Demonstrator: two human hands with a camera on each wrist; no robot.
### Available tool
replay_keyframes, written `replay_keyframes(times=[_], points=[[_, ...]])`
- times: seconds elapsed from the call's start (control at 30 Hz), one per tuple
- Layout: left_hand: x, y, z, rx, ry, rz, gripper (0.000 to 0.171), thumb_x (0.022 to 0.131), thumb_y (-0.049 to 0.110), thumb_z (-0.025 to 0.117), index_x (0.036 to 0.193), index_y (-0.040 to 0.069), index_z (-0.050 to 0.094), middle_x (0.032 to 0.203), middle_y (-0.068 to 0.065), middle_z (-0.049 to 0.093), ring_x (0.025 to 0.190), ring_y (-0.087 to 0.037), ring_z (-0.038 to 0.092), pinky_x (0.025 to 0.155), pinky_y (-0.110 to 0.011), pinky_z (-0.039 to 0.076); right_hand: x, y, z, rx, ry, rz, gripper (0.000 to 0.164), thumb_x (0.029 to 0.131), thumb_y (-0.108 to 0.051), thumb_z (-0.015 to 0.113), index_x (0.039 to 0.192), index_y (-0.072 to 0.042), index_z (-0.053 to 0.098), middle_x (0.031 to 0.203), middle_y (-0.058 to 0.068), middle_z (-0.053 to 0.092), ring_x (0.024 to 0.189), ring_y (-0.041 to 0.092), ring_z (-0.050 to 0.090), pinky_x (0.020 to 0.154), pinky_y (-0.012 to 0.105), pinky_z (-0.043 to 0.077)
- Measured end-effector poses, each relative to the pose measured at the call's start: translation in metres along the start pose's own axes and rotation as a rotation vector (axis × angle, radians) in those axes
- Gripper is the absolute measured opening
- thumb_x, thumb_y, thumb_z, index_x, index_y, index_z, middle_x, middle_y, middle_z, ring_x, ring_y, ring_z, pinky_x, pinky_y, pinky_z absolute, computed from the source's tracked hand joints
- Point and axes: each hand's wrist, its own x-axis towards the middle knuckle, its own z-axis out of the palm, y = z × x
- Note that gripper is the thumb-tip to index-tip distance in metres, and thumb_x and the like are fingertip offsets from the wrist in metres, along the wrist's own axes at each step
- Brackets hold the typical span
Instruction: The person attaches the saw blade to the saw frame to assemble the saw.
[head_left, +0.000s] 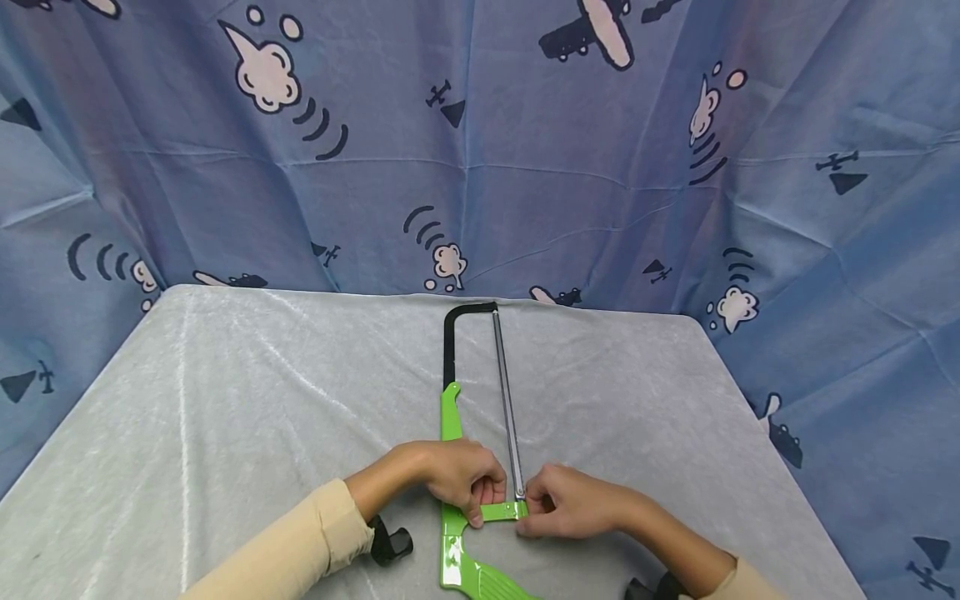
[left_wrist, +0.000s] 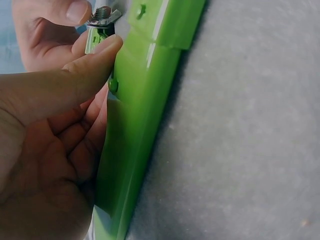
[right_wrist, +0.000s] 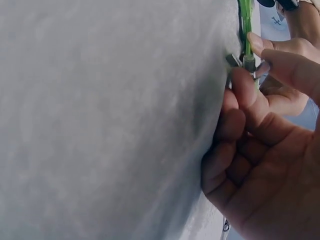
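A hacksaw with a green frame (head_left: 452,412) and a black front bow (head_left: 449,342) lies on the cloth-covered table, its handle toward me. The grey blade (head_left: 506,392) runs along its right side. My left hand (head_left: 467,475) grips the green frame just above the handle, thumb on the short cross arm (head_left: 498,512). At that arm's right end, my right hand (head_left: 573,502) pinches a metal wing nut (right_wrist: 249,63) between thumb and forefinger. Screw threads (left_wrist: 102,13) show beside the nut in the left wrist view. The right hand's other fingers are curled below.
Pale grey velvety cloth (head_left: 300,400) covers the table. A blue curtain (head_left: 525,208) with airplane prints hangs behind and around it. Black wrist-camera mounts (head_left: 390,543) sit below the forearms.
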Motion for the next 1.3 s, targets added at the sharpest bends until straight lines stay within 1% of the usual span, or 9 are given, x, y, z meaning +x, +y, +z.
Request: replay_keyframes(times=[0.2, 0.27, 0.4, 0.5, 0.63, 0.87, 1.0, 1.13, 1.3], points=[[0.001, -0.001, 0.000, 0.000, 0.006, 0.010, 0.024, 0.076, 0.011, 0.086, 0.085, 0.019, 0.064, 0.068, 0.014, 0.056, 0.063, 0.002, 0.053, 0.062, -0.014, 0.046, -0.001, 0.003, -0.004, 0.099, -0.066, -0.043, 0.029, 0.092, -0.014, 0.066, 0.066, -0.006, 0.056, 0.064, -0.016, 0.047, 0.054, -0.007, 0.037, 0.049, 0.013, 0.032], [0.001, -0.001, 0.000, -0.004, 0.007, 0.014, 0.024, 0.076, 0.011, 0.086, 0.084, 0.018, 0.065, 0.068, 0.014, 0.056, 0.063, 0.003, 0.053, 0.062, -0.014, 0.045, -0.001, 0.003, -0.004, 0.111, -0.078, -0.046, 0.024, 0.092, -0.011, 0.065, 0.069, -0.005, 0.059, 0.066, -0.016, 0.048, 0.055, -0.007, 0.039, 0.050, 0.013, 0.033], [0.001, -0.001, 0.000, -0.002, 0.006, 0.012, 0.024, 0.076, 0.011, 0.086, 0.085, 0.018, 0.065, 0.068, 0.014, 0.056, 0.063, 0.003, 0.053, 0.062, -0.014, 0.045, -0.003, 0.006, -0.005, 0.102, -0.089, -0.048, 0.015, 0.091, -0.008, 0.064, 0.076, -0.005, 0.064, 0.070, -0.016, 0.051, 0.057, -0.008, 0.042, 0.051, 0.012, 0.034], [0.000, 0.000, -0.001, -0.010, 0.004, 0.008, 0.024, 0.076, 0.011, 0.086, 0.085, 0.017, 0.065, 0.068, 0.013, 0.056, 0.064, 0.002, 0.053, 0.063, -0.014, 0.045, -0.004, 0.008, -0.006, 0.096, -0.092, -0.045, 0.013, 0.091, -0.007, 0.066, 0.078, -0.006, 0.065, 0.071, -0.016, 0.052, 0.059, -0.008, 0.044, 0.052, 0.012, 0.036], [0.000, 0.001, -0.001, -0.033, -0.001, 0.003, 0.023, 0.076, 0.009, 0.086, 0.085, 0.016, 0.065, 0.068, 0.012, 0.057, 0.064, 0.002, 0.053, 0.063, -0.015, 0.045, -0.004, 0.010, -0.007, 0.091, -0.095, -0.033, 0.012, 0.090, -0.007, 0.069, 0.078, -0.006, 0.066, 0.073, -0.015, 0.052, 0.060, -0.007, 0.046, 0.053, 0.013, 0.038], [0.001, -0.001, 0.000, 0.012, 0.004, 0.008, 0.024, 0.076, 0.012, 0.086, 0.086, 0.019, 0.065, 0.069, 0.014, 0.057, 0.064, 0.003, 0.053, 0.063, -0.014, 0.045, -0.003, 0.010, -0.007, 0.083, -0.086, -0.030, 0.012, 0.090, -0.009, 0.070, 0.079, -0.006, 0.066, 0.073, -0.014, 0.052, 0.059, -0.005, 0.046, 0.051, 0.015, 0.039], [0.002, -0.001, 0.000, 0.008, 0.002, 0.009, 0.024, 0.076, 0.012, 0.086, 0.086, 0.019, 0.065, 0.069, 0.014, 0.057, 0.064, 0.003, 0.053, 0.063, -0.014, 0.045, -0.003, 0.009, -0.007, 0.076, -0.082, -0.037, 0.012, 0.090, -0.009, 0.070, 0.079, -0.006, 0.066, 0.073, -0.014, 0.053, 0.059, -0.005, 0.046, 0.050, 0.015, 0.039], [0.001, 0.000, 0.000, -0.001, 0.004, 0.011, 0.024, 0.076, 0.011, 0.086, 0.085, 0.018, 0.065, 0.068, 0.014, 0.056, 0.064, 0.003, 0.053, 0.062, -0.014, 0.045, -0.004, 0.007, -0.007, 0.072, -0.082, -0.023, 0.016, 0.090, -0.010, 0.070, 0.076, -0.007, 0.064, 0.069, -0.016, 0.050, 0.056, -0.006, 0.043, 0.049, 0.014, 0.036], [0.000, 0.001, -0.001, -0.006, 0.004, 0.017, 0.024, 0.076, 0.010, 0.086, 0.084, 0.017, 0.064, 0.068, 0.013, 0.056, 0.063, 0.002, 0.052, 0.061, -0.014, 0.045, -0.002, -0.001, -0.004, 0.013, -0.038, 0.008, 0.039, 0.092, -0.025, 0.070, 0.061, -0.010, 0.051, 0.056, -0.019, 0.041, 0.048, -0.008, 0.032, 0.045, 0.013, 0.027]])
